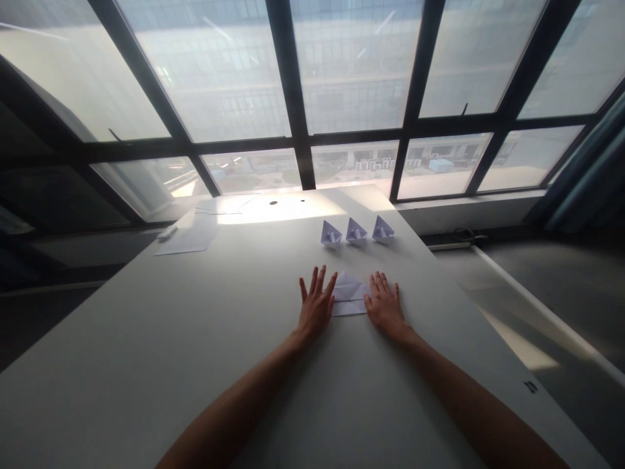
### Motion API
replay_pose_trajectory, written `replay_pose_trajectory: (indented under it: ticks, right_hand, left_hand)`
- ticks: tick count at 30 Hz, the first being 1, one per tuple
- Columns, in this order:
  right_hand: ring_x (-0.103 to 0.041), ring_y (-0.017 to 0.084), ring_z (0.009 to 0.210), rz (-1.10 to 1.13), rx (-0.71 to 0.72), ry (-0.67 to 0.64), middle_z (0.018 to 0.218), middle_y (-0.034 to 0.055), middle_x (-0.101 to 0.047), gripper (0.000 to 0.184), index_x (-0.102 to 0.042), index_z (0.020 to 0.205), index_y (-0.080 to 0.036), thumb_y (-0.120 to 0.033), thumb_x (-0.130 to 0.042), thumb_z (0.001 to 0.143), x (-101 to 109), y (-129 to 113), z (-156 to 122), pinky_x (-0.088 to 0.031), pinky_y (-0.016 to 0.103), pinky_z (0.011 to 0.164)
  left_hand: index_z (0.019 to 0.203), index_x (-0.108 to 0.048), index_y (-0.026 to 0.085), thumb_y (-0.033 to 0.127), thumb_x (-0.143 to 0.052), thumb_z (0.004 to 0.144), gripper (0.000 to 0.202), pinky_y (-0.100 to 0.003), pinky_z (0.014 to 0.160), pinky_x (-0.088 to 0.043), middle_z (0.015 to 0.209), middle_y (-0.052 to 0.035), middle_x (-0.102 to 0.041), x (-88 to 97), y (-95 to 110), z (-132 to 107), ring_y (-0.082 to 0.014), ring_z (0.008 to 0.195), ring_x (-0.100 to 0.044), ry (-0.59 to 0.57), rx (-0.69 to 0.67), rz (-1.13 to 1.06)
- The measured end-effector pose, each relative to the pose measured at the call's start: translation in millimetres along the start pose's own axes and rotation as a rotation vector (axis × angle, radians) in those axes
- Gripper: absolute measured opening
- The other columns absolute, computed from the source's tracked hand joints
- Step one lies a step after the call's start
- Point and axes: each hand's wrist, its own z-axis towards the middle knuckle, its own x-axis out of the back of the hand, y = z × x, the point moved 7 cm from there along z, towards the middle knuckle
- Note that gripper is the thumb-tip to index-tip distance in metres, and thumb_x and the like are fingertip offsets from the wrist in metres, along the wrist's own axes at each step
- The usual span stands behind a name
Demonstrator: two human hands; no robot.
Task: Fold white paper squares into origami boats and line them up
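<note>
A partly folded sheet of white paper [349, 301] lies flat on the table, with a peaked top and a straight crease across it. On its left edge rests my left hand [316, 303], palm down with the fingers spread. My right hand [385, 305] lies flat over the right edge, its fingers stretched out and close together. Neither hand grips the paper; the edges under them are hidden. Beyond it stand three folded paper boats in a row: a left boat [331, 235], a middle boat [356, 232] and a right boat [383, 230].
The white table [205, 339] reaches toward a large window [351, 71] with dark frames. Flat sheets of paper [184, 240] lie at the far left, beside a small pale object [167, 233] I cannot make out. A curtain [581, 176] hangs at the right.
</note>
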Motion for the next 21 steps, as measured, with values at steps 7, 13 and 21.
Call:
replay_pose_trajectory:
  ticks: [7,13,21]
  right_hand:
    - [-0.012,0.027,0.148,0.057,0.105,0.112,0.157,0.0152,-0.029,0.05,-0.049,0.139,-0.013,-0.021,-0.043,0.091,18.9,-11.8,1.1,-0.008,0.053,0.117]
    - [-0.022,0.022,0.146,0.186,0.37,-0.001,0.154,0.0109,-0.037,0.047,-0.051,0.138,-0.016,-0.024,-0.046,0.092,14.1,-34.6,-4.5,-0.015,0.046,0.119]
    - [-0.027,0.022,0.145,0.175,0.376,-0.116,0.153,0.0126,-0.037,0.054,-0.042,0.145,-0.013,-0.03,-0.045,0.095,0.1,-36.6,-4.5,-0.015,0.044,0.119]
  left_hand:
    - [0.139,-0.052,0.023,0.028,-0.045,0.097,0.042,-0.042,0.117,-0.03,0.147,-0.0064,-0.048,-20.3,18.3,-1.5,-0.0209,0.139,-0.04,-0.224,-0.251,-0.308]
    - [0.145,-0.044,0.023,0.031,-0.048,0.097,0.049,-0.044,0.118,-0.025,0.152,-0.0067,-0.04,-29.9,14.1,-1.2,-0.0216,0.141,-0.036,-0.265,-0.217,-0.283]
    - [0.148,-0.038,0.026,0.032,-0.049,0.097,0.053,-0.043,0.119,-0.024,0.153,-0.0057,-0.038,-33.7,11.9,-1.3,-0.0205,0.143,-0.032,-0.272,-0.2,-0.261]
